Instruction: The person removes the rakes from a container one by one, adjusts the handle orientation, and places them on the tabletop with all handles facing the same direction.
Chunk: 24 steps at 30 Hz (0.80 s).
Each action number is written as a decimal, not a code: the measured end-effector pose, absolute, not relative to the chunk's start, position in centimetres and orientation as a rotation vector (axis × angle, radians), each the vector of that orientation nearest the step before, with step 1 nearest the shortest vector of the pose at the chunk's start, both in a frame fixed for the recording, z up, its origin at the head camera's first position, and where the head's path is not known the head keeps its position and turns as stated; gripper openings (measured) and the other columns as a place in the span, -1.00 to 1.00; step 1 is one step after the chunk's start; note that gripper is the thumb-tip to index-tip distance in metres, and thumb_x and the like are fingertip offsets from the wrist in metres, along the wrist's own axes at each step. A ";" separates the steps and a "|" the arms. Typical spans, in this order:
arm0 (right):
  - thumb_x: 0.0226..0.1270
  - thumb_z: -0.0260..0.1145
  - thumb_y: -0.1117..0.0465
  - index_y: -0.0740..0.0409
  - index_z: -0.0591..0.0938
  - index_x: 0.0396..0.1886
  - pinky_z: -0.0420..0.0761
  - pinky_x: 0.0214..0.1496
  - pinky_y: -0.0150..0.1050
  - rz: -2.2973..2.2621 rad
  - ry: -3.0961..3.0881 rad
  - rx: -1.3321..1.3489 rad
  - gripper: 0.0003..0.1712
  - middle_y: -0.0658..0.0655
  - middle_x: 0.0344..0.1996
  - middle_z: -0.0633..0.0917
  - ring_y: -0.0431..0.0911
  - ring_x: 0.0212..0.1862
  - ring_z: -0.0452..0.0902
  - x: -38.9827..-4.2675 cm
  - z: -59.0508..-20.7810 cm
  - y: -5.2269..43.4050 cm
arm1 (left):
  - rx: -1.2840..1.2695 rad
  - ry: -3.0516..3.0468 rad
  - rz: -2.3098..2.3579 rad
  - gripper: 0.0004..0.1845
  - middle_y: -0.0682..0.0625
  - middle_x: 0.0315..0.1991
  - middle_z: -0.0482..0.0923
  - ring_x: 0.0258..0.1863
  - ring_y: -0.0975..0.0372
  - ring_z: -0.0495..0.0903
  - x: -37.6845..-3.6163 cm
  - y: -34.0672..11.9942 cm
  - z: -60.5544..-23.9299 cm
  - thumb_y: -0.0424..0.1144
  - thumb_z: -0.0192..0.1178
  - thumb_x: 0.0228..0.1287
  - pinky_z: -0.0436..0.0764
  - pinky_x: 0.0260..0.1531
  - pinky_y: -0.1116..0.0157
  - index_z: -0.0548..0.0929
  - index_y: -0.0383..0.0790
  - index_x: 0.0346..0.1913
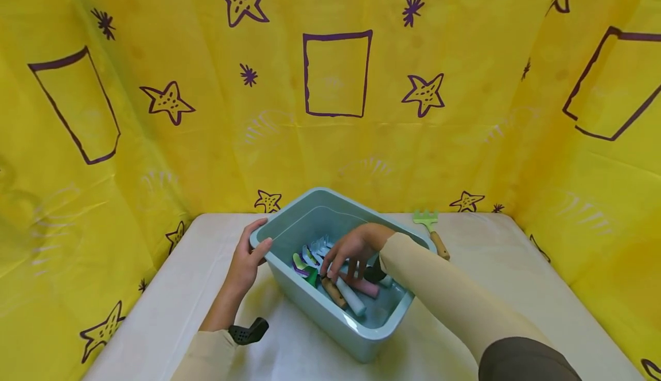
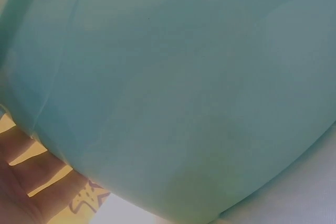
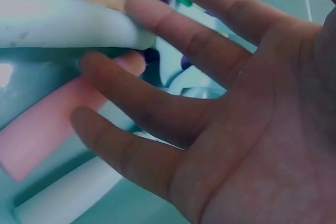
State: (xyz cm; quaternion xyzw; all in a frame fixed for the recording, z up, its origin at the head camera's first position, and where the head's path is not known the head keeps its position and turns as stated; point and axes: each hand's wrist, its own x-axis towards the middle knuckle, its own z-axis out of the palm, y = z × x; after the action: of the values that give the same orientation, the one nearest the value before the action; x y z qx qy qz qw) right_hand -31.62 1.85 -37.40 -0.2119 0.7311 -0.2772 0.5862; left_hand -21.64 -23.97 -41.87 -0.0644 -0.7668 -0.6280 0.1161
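Observation:
A pale blue plastic bin stands at an angle, holding several small hand tools. My left hand grips its left corner, thumb over the rim and fingers along the outside. Inside the bin, my right hand reaches down over the tool handles. Its fingers are spread and fairly straight in the right wrist view, with nothing held in them. Near the fingertips lie a wooden handle, a whitish handle and a pink handle. Green and purple tool heads gather toward the bin's left side, partly overlapping.
A small green hand rake with a wooden handle lies behind the bin's right side. The white table is enclosed by yellow cloth walls with drawn stars and squares.

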 end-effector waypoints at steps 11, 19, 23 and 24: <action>0.36 0.22 0.20 0.20 0.47 0.26 0.46 0.21 0.06 -0.654 1.639 -0.567 -0.52 0.12 0.05 0.52 0.10 0.01 0.50 -31.6 -37.6 1.8 | -0.175 -2.269 -1.855 -0.43 -0.26 0.37 0.23 0.26 -0.22 0.33 -20.3 -23.2 -39.8 -0.21 0.02 0.47 0.40 0.12 -0.19 0.16 -0.13 0.45; 0.18 0.26 0.49 0.32 0.54 -0.05 0.55 -0.21 -0.20 -0.749 1.843 -0.831 -0.69 0.05 -0.24 0.56 -0.09 -0.22 0.46 -31.7 -36.6 2.0 | -0.185 -2.256 -1.857 -0.44 -0.31 0.36 0.24 0.24 -0.23 0.35 -20.2 -23.0 -39.4 -0.24 0.02 0.46 0.40 0.11 -0.21 0.17 -0.17 0.45; 0.12 0.28 0.55 0.25 0.54 -0.24 0.49 -0.35 -0.26 -0.835 1.904 -0.833 -0.76 0.07 -0.26 0.53 -0.08 -0.31 0.43 -31.8 -36.1 2.2 | -0.206 -2.223 -1.867 -0.45 -0.29 0.34 0.26 0.22 -0.23 0.38 -21.2 -23.7 -40.9 -0.23 0.03 0.47 0.42 0.09 -0.21 0.19 -0.12 0.45; 0.11 0.29 0.55 0.24 0.52 -0.26 0.49 -0.38 -0.28 -0.850 1.909 -0.824 -0.76 0.08 -0.26 0.52 -0.08 -0.33 0.42 -31.8 -36.0 2.3 | -0.205 -2.221 -1.866 -0.46 -0.27 0.34 0.27 0.22 -0.22 0.38 -21.4 -23.8 -41.3 -0.21 0.03 0.47 0.42 0.09 -0.21 0.19 -0.09 0.45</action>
State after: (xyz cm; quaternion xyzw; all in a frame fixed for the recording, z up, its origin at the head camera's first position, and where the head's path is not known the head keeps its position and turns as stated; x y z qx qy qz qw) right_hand -31.78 2.29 -36.03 -0.3305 0.7662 -0.3413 0.4327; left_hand -21.40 -23.84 -41.27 -0.0699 -0.7584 -0.6374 0.1165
